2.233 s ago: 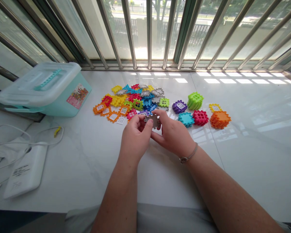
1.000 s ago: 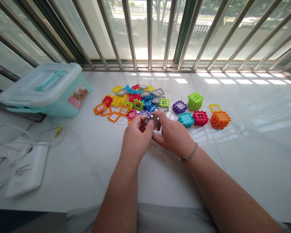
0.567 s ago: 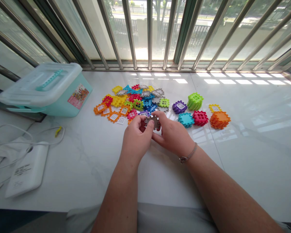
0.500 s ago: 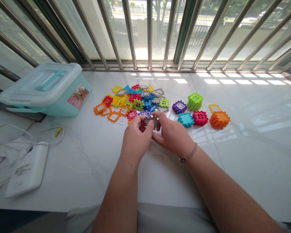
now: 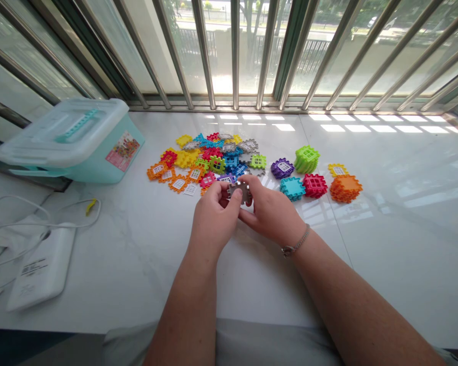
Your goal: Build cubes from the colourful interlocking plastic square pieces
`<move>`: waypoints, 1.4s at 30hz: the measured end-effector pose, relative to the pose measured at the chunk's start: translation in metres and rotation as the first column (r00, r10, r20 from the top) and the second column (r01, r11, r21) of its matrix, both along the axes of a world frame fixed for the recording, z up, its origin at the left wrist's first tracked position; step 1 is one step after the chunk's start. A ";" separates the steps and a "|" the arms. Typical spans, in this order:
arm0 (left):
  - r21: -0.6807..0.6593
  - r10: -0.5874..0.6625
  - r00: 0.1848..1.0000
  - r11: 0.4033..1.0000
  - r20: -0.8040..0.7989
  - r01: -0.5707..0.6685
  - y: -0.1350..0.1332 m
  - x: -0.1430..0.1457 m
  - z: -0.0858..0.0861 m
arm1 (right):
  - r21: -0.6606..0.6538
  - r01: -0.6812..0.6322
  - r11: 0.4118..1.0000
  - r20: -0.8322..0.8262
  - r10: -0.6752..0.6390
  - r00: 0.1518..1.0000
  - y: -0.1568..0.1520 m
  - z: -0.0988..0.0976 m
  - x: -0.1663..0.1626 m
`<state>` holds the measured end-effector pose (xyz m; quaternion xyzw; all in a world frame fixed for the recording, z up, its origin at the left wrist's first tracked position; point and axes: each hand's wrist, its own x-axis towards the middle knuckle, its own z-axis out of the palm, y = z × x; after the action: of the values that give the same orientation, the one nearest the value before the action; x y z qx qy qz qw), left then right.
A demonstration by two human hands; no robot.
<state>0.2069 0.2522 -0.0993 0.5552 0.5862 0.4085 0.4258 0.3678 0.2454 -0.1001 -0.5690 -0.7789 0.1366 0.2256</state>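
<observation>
Gray cloth [image 5: 267, 340] shows along the near edge of the glossy white counter [image 5: 400, 244]. Toward its near left corner lies a flat white device [image 5: 48, 269], with a looping white cable [image 5: 99, 216] and a small yellow tie [image 5: 90, 207] just beyond. Over the middle of the counter, well in from the near edge, the left hand [image 5: 216, 211] pinches a notched gray piece [image 5: 237, 194], thumb pressed on its face. The right hand [image 5: 270, 206], a chain bracelet [image 5: 298, 243] at its wrist, grips the same piece from the right — both hands closed on it. To the right stand an orange stack [image 5: 346, 189], a turquoise stack [image 5: 292, 188] and a red stack [image 5: 315, 186]; a little farther are a yellow piece [image 5: 338, 170], a purple stack [image 5: 283, 168] and a green stack [image 5: 307, 158]. Just past the hands, a mixed heap of notched pieces [image 5: 187, 158] spreads over the counter. Near its far left corner sits a lidded turquoise box [image 5: 95, 160]; metal bars [image 5: 235, 56] line the far edge, before a window [image 5: 221, 51].
</observation>
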 end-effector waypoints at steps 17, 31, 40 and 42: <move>0.000 0.003 1.000 1.000 -0.001 -0.003 -0.002 0.001 0.005 | -0.025 -0.021 0.999 -0.004 0.021 1.000 0.000 0.003 -0.002; 0.006 -0.002 1.000 1.000 0.030 0.002 -0.002 0.001 0.003 | 0.010 -0.013 1.000 -0.002 0.013 1.000 -0.001 0.001 -0.001; 0.006 0.000 0.999 1.000 0.042 0.000 -0.002 0.002 0.003 | 0.017 -0.020 1.000 -0.004 0.020 1.000 -0.001 0.001 -0.001; 0.003 0.002 0.999 1.000 0.046 -0.002 -0.002 0.002 0.002 | 0.014 -0.018 1.000 0.001 0.018 1.000 -0.001 0.001 -0.001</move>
<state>0.2085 0.2501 -0.0970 0.5459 0.5762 0.4222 0.4379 0.3672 0.2445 -0.0991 -0.5605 -0.7849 0.1331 0.2280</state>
